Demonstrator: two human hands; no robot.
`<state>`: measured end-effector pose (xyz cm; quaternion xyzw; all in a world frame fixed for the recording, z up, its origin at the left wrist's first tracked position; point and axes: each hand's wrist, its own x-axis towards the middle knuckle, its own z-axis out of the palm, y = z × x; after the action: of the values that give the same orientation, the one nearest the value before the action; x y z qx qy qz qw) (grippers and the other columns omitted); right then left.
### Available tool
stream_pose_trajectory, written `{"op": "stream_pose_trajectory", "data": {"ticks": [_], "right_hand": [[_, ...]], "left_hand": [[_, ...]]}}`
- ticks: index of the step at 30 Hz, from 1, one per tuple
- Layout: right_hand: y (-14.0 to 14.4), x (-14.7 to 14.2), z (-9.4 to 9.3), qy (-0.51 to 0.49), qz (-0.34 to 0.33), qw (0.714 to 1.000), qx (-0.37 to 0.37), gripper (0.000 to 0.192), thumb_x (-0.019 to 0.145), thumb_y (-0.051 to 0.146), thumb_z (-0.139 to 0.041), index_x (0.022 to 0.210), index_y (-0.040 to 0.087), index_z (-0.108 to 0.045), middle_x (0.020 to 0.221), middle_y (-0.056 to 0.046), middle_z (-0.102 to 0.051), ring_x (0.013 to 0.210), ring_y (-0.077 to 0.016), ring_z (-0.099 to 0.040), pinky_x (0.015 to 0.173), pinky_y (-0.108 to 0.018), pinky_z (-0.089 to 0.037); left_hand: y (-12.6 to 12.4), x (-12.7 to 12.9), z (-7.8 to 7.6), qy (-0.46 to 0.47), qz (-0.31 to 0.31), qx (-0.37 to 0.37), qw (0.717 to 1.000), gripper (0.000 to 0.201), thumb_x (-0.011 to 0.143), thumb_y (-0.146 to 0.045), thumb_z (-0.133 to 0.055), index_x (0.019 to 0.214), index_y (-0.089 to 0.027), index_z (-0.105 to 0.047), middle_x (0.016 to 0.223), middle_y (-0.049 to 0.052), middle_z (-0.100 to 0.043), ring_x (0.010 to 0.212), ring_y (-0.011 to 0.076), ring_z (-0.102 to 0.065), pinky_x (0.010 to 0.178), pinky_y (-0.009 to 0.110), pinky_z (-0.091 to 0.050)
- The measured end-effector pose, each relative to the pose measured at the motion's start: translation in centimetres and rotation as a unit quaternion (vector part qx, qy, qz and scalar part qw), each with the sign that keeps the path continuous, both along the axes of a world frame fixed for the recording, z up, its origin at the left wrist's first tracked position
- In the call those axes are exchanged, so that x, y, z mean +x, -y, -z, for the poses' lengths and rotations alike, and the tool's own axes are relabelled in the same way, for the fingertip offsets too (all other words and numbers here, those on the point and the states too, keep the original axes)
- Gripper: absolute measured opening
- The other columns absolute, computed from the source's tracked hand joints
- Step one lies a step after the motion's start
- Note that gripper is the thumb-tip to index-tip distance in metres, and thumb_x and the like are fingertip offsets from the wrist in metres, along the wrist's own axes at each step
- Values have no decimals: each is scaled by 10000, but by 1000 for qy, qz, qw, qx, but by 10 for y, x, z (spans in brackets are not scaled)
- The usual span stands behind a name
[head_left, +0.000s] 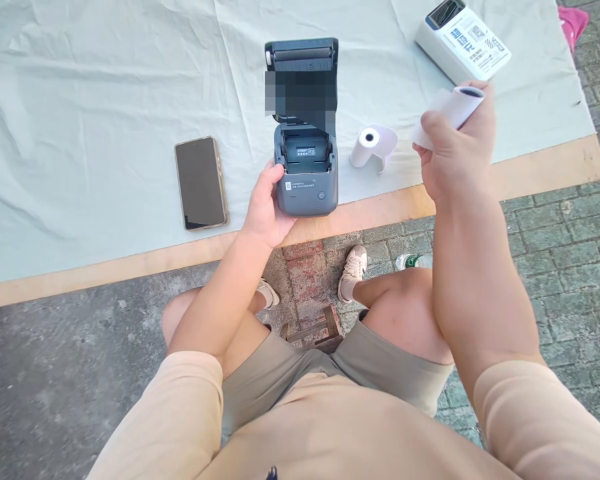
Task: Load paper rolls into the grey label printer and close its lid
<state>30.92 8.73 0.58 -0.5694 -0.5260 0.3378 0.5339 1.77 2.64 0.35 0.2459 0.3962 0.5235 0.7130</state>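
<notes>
A dark label printer (pixel 307 190) with its lid (pixel 303 57) raised stands near the table's front edge. My left hand (pixel 267 207) grips its left side, thumb on the upper edge. The paper bay inside the printer holds no roll; part of the lid is blurred out. On the right, my right hand (pixel 457 147) is closed around a white paper roll (pixel 457 107), lifted with its dark core end showing and a loose flap of paper. Between the printer and that hand, a smaller paper roll (pixel 363 150) rests on the cloth with its tail unrolled.
A smartphone (pixel 201 183) lies left of the printer. At the back right is a white printed box (pixel 463 40). Pale cloth (pixel 105 133) covers the table, whose wooden edge (pixel 180 252) faces me. A bottle (pixel 413 261) stands on the paving by my knee.
</notes>
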Motion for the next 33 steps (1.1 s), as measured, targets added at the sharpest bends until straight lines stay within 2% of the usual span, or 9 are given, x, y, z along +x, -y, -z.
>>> {"op": "stream_pose_trajectory", "data": {"ticks": [5,11,13,16,18,20,23,27,33], "right_hand": [[-11,11,21,189,65,972,126,445,757,458,-747,1118,348,-512,1140,-97,-662,971,-293,-574,927,-507,-473],[0,11,39,260,103,960,20,577,725,341,-736,1265,347,-533,1064,-84,-720,887,-295,-588,870,-503,-475],[9,7,35,249,110,962,34,605,751,326,-703,1329,346,-527,1231,-120,-739,1007,-323,-643,934,-525,-479],[22,-7,16,266,142,942,145,587,828,338,-630,1407,294,-549,1431,-185,-673,1302,-378,-606,1113,-581,-423],[29,-22,0,314,170,911,206,530,841,398,-674,1344,250,-594,1379,-214,-668,1360,-422,-567,1178,-629,-360],[33,-41,-13,371,162,892,200,528,782,451,-810,1239,262,-625,1272,-195,-696,1435,-478,-510,1212,-691,-285],[33,-63,-19,405,87,902,123,496,788,463,-871,1188,313,-619,1157,-149,-747,1442,-488,-492,1209,-772,-242],[24,-71,-7,374,35,925,63,403,861,409,-794,1182,380,-552,1049,-93,-776,1348,-434,-551,1124,-734,-369],[24,-75,-17,232,4,958,167,392,886,430,-690,1188,329,-463,1108,-86,-707,1076,-321,-680,1033,-543,-474]], "left_hand": [[-1,-2,3,4,8,12,1000,357,908,-559,-743,1110,-269,-693,1245,53,-850,1429,338,-720,1088,433,-661],[-1,-3,4,3,14,20,1000,377,890,-575,-762,1108,-276,-688,1231,51,-852,1439,344,-718,1109,447,-663],[-1,-3,4,6,18,24,1000,368,891,-560,-760,1115,-277,-693,1233,48,-854,1435,345,-720,1104,446,-665],[-1,-2,2,6,18,30,999,350,903,-555,-743,1115,-279,-698,1241,47,-855,1429,348,-723,1084,449,-671],[-1,-1,2,7,18,31,999,339,906,-546,-738,1108,-276,-697,1242,48,-855,1429,348,-723,1074,449,-673],[-1,-1,1,11,18,29,999,330,901,-525,-741,1107,-271,-695,1245,50,-854,1437,348,-717,1070,445,-673],[0,-1,1,9,10,27,1000,329,895,-519,-741,1106,-271,-692,1253,53,-852,1457,346,-702,1071,434,-672],[1,0,0,-6,8,22,1000,325,899,-540,-733,1091,-281,-697,1235,44,-854,1442,341,-711,1058,424,-675],[1,1,1,12,2,41,999,316,900,-504,-757,1107,-274,-694,1214,45,-841,1412,327,-729,1064,424,-667]]}}
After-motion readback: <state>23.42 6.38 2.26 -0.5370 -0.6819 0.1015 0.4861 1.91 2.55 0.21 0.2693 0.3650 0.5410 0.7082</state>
